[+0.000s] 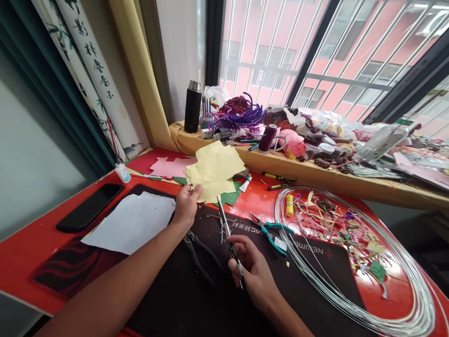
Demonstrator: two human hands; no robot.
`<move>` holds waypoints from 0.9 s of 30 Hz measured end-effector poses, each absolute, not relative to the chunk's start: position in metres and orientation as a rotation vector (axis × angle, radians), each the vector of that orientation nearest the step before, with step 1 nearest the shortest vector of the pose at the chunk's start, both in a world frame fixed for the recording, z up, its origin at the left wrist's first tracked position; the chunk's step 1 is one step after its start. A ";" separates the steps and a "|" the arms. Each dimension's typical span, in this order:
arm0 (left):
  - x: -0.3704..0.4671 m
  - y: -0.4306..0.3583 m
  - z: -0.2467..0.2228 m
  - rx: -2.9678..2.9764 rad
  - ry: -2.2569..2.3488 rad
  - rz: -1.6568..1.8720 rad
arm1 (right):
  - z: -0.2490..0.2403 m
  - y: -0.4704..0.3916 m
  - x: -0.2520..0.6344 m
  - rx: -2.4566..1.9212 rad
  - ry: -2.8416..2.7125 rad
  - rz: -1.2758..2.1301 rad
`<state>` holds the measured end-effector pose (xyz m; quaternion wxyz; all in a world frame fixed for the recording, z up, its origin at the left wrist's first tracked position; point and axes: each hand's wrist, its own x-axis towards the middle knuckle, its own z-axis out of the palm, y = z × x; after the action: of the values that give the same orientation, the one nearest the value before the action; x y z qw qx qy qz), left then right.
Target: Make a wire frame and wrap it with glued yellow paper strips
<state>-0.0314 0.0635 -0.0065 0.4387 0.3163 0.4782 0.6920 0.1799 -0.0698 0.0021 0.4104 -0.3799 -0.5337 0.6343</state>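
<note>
My left hand (186, 206) pinches the lower left edge of a cut piece of yellow paper (220, 164) and holds it up above the table. In my right hand (254, 269) is a pair of scissors (225, 220), seen almost edge-on, with long silver blades and dark handles. The blade tips point away from me and sit at the paper's lower edge; whether they touch it I cannot tell. Under my hands, on the black mat (168, 290), lie dark-handled pliers (199, 257). Teal-handled pliers (271, 231) rest to the right of the scissors.
A large wire coil (417, 299) rings paper scraps (347, 229) and a glue stick (289, 205) at right. White paper (135, 222), a phone (89, 207) and a small bottle (122, 172) lie left. A black flask (192, 107) and craft supplies crowd the sill.
</note>
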 end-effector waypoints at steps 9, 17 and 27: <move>-0.030 0.062 -0.007 0.906 1.172 1.638 | 0.002 -0.068 0.182 -0.970 -1.335 1.601; -0.027 0.059 -0.008 0.933 1.116 1.596 | 0.001 -0.067 0.182 -0.979 -1.306 1.609; -0.014 0.047 0.000 0.878 1.095 1.534 | 0.004 -0.068 0.181 -1.007 -1.284 1.597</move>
<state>-0.0145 0.0469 0.0004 0.5066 0.3639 0.4541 0.6361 0.1813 -0.0679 0.0037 0.4162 -0.4011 -0.5112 0.6361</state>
